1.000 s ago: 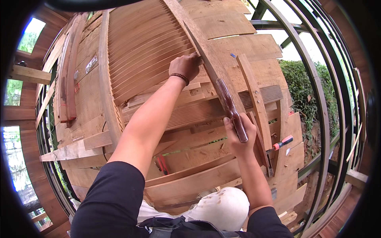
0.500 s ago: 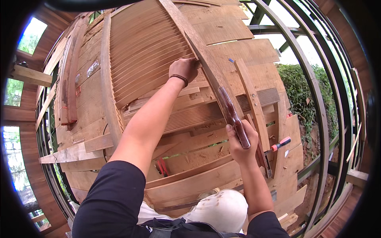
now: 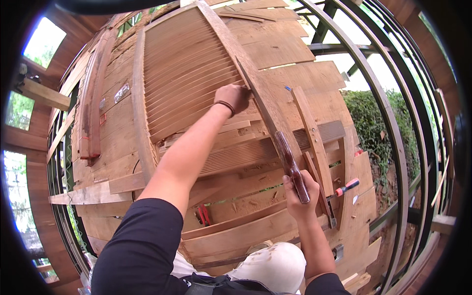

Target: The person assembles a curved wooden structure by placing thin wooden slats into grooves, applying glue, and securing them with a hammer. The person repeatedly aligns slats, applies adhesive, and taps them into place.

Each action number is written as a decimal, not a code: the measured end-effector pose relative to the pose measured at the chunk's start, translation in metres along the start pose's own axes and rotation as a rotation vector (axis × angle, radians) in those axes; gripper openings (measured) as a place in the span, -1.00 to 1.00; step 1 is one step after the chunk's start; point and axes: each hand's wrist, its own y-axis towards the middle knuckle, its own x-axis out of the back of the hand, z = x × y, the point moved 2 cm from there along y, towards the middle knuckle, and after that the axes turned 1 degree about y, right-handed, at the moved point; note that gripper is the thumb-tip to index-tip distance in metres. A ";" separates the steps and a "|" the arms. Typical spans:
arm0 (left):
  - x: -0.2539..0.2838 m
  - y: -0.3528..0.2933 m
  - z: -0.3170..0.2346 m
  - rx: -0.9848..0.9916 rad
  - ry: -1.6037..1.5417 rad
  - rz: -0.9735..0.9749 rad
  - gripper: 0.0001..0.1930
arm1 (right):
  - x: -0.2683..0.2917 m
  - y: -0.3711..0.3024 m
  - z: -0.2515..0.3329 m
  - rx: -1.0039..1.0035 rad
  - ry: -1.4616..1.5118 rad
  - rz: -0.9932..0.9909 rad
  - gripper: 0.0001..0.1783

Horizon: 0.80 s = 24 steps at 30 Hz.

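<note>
A louvred wooden frame [image 3: 139,83] with many thin slats [image 3: 189,81] lies in front of me. My right hand [image 3: 301,196] is wrapped around the glossy dark-brown handle of a handsaw [image 3: 290,160]. Its long, thin blade, seen nearly edge-on, runs up along the frame's right side rail [image 3: 231,42]. My left hand [image 3: 232,98] is closed at that rail's inner edge, close to the blade and the lowest slats. The fingertips are turned away, so what they pinch is hidden.
Beneath lie wooden boards [image 3: 305,73] with gaps and loose offcuts. A ridged plank [image 3: 221,158] crosses under the frame. A red-and-black-handled tool [image 3: 348,187] lies at right, a red tool [image 3: 203,215] near my knee. Metal rails [image 3: 381,98] border the right side; reddish lengths [image 3: 91,108] lie left.
The view has shifted, so the scene sits slightly lower. The handsaw and my right hand have moved a little toward me along the rail; my left hand stays at the same spot on it.
</note>
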 end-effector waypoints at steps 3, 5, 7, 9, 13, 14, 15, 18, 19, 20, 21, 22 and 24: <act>0.004 0.002 0.001 -0.014 0.029 0.050 -0.74 | 0.001 0.001 -0.003 -0.027 -0.015 0.007 -0.81; 0.005 0.000 0.001 0.004 -0.014 0.046 -0.74 | 0.002 0.002 -0.001 -0.027 -0.012 0.009 -0.81; -0.001 -0.001 0.003 0.017 -0.058 0.045 -0.74 | 0.006 0.001 0.003 -0.036 -0.025 0.008 -0.81; -0.003 0.004 0.006 0.029 -0.079 0.040 -0.73 | 0.007 0.004 0.003 -0.021 -0.034 0.007 -0.81; -0.006 0.012 0.008 0.044 -0.044 0.055 -0.72 | 0.001 0.008 -0.001 0.012 -0.044 0.015 -0.82; -0.005 0.012 0.009 0.030 -0.043 0.058 -0.72 | 0.000 0.009 -0.001 0.014 -0.043 0.014 -0.82; -0.005 0.012 0.010 0.015 -0.042 0.062 -0.72 | 0.002 0.008 0.000 0.012 -0.049 0.008 -0.83; -0.002 0.011 0.009 0.026 -0.056 0.051 -0.72 | 0.010 0.004 0.013 -0.082 -0.079 0.018 -0.84; 0.000 0.005 0.012 0.052 -0.065 0.051 -0.72 | 0.021 -0.009 0.016 -0.071 -0.089 0.021 -0.85; 0.005 0.011 0.012 0.057 -0.059 0.034 -0.73 | 0.035 -0.021 0.019 -0.039 -0.105 0.011 -0.85; 0.006 0.014 0.012 0.061 -0.056 0.025 -0.73 | 0.044 -0.029 0.020 -0.015 -0.123 0.003 -0.85; 0.002 0.014 0.010 0.061 -0.058 0.027 -0.73 | 0.045 -0.033 0.021 -0.018 -0.120 0.000 -0.85; -0.004 0.010 0.008 0.035 -0.032 0.017 -0.73 | 0.046 -0.038 0.023 -0.023 -0.113 -0.006 -0.84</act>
